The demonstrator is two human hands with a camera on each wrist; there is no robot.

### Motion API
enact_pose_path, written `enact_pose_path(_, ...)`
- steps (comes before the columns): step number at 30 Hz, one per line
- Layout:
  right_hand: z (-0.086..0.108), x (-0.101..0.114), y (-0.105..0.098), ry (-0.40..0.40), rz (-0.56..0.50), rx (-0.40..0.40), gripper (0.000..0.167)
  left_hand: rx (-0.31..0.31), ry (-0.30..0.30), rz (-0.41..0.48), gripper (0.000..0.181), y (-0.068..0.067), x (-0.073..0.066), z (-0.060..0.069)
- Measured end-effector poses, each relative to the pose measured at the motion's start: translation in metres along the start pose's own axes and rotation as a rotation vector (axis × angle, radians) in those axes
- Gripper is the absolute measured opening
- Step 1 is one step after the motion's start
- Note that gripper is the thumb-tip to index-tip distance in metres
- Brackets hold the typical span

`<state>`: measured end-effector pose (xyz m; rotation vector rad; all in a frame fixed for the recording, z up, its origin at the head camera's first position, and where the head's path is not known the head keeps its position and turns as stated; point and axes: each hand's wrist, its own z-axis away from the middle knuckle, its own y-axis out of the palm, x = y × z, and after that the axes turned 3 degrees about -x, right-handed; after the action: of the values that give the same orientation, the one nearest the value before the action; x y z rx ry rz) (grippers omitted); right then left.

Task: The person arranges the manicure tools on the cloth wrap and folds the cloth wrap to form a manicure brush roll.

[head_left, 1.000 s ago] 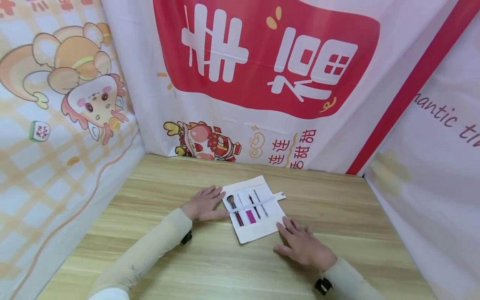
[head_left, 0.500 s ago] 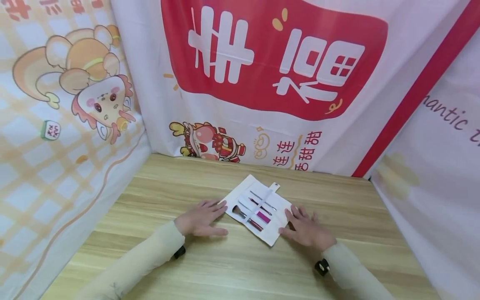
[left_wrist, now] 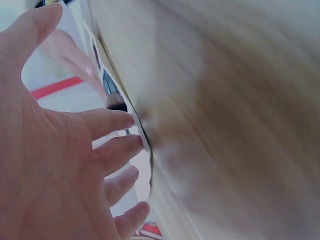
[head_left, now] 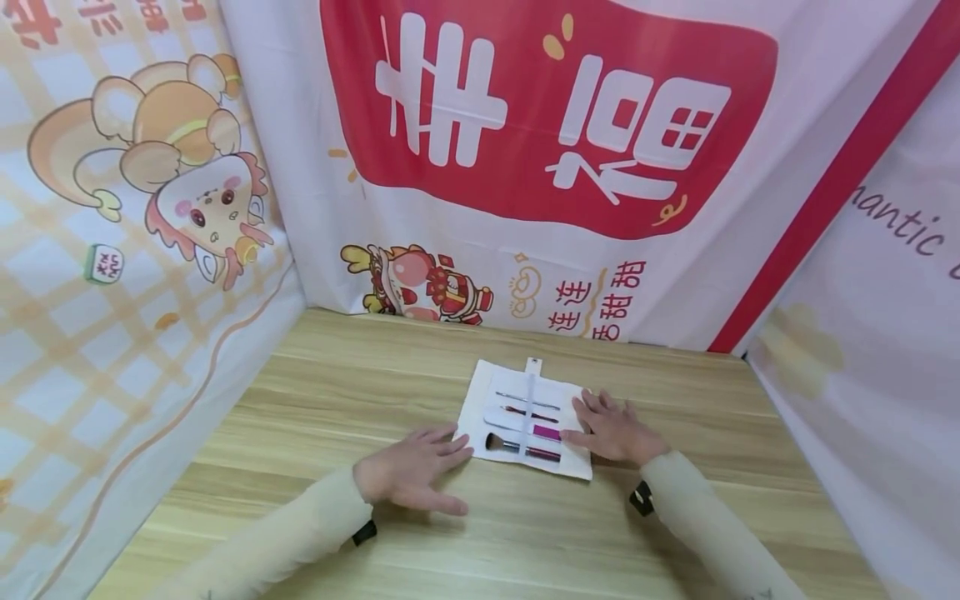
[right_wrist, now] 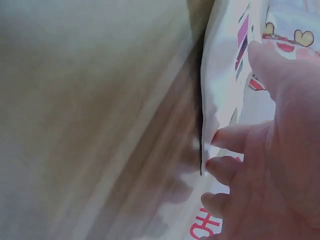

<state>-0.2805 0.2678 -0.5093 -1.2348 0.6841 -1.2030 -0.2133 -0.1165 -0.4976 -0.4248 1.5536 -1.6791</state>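
An unfolded white fabric tool case [head_left: 474, 406] lies flat on the table, its snap tab [head_left: 533, 365] at the far edge. Tucked under its cross strap are a makeup brush [head_left: 543, 454], a flat tool with a magenta end [head_left: 547, 432], a slim dark-red tool [head_left: 536, 414] and a thin metal tool [head_left: 517, 398]. My left hand [head_left: 416, 471] touches the case's left edge with its fingertips, thumb spread out to the side. On the right edge rest the fingers of my right hand [head_left: 618, 429]. Both wrist views show fairly straight fingers on the case's rim [left_wrist: 142, 167].
Wood-grain table [head_left: 360, 367] surrounds the case. A white cloth with a red print [head_left: 540, 167] hangs along the back. Patterned cloths stand at the left [head_left: 150, 275] and right [head_left: 862, 308] sides. Dark wrist straps [head_left: 364, 532] are on both arms.
The case has turned counterclockwise on the table, so its tab moved from the right to the far side. My left hand came nearer to me while my right hand went farther away.
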Motion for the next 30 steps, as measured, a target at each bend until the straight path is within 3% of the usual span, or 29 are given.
enact_pose_path(8,-0.008,0.001,-0.004,-0.004,0.02,-0.001,0.096,0.029,0.034,-0.011,0.1,0.001,-0.021,0.003)
enact_pose_path(15,-0.008,-0.001,-0.006,-0.045,-0.008,-0.044,0.084,0.039,0.062,-0.009,0.087,-0.005,-0.018,0.002)
enact_pose_path(19,0.002,-0.003,-0.011,-0.086,-0.022,-0.072,0.08,-0.004,0.094,-0.004,0.077,-0.007,-0.008,-0.007)
enact_pose_path(23,0.017,-0.003,-0.019,-0.108,-0.04,-0.1,0.077,-0.087,0.092,0.006,0.069,-0.008,-0.001,-0.016)
enact_pose_path(26,0.029,-0.003,-0.023,-0.168,-0.004,-0.131,0.072,-0.175,0.105,0.018,0.064,-0.008,0.003,-0.023)
enact_pose_path(30,0.046,-0.004,-0.024,-0.257,0.048,-0.162,0.063,-0.234,0.105,0.059,0.057,-0.009,0.007,-0.033)
